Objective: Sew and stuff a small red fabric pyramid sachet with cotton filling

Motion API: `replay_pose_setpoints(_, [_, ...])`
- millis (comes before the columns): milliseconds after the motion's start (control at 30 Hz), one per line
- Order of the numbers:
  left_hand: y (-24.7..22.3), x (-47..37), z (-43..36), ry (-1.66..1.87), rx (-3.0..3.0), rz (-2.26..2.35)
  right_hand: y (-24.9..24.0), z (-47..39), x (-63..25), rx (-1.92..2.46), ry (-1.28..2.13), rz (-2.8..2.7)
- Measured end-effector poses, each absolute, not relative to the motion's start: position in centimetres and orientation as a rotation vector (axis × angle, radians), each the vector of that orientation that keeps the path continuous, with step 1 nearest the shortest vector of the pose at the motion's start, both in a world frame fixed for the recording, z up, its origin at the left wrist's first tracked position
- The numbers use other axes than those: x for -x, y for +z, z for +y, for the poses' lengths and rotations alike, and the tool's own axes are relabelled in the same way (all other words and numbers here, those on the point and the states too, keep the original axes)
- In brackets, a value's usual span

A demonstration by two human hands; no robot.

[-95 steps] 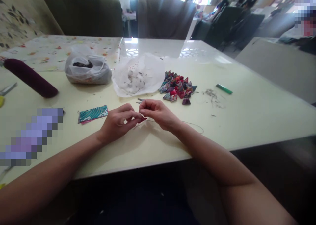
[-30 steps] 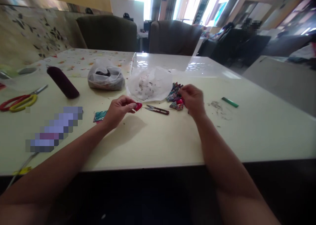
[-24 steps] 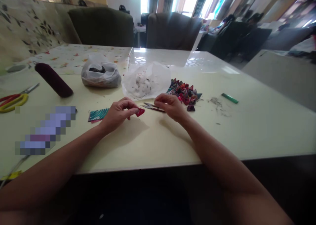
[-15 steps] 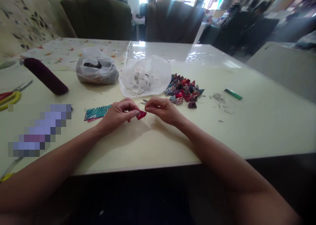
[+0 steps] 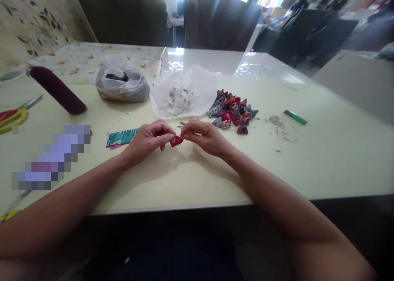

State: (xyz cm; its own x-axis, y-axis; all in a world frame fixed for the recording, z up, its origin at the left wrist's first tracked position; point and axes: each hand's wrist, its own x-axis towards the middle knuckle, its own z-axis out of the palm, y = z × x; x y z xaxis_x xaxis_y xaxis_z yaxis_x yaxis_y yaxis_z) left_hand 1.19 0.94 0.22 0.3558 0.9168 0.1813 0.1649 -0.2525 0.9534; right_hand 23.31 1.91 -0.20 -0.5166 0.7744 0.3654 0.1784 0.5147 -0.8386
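A small red fabric piece (image 5: 177, 141) is pinched between the thumb and fingers of my left hand (image 5: 154, 138), just above the table. My right hand (image 5: 201, 136) is closed in a pinch at the right edge of that piece, fingertips touching or nearly so; what it grips is too small to make out. A thin thread-like loop shows between the two hands. Behind my right fingertips a grey metal tip (image 5: 182, 125) is partly hidden. Teal wave-patterned fabric (image 5: 121, 137), with pink cloth under it, lies beside my left wrist.
Beyond my hands are white stuffing (image 5: 179, 98) on a white plastic bag, a pile of small patterned fabric pieces (image 5: 232, 110) and a tied-looking plastic bag (image 5: 123, 88). A green tool (image 5: 295, 117) lies right, near thread scraps. Left are a dark purple roll (image 5: 58, 90) and yellow-handled scissors (image 5: 18, 116).
My right fingertips have come closer to the red fabric piece, which is tilted a little differently. The whole view has shifted slightly; my left hand keeps its pinch.
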Motion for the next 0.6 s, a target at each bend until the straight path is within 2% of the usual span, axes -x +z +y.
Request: replay_pose_setpoints(600, [0.26, -1.35, 0.86, 0.958, -1.565, 0.915, -0.15, 1.96, -23.45, 0.772, 0.963, -2.028])
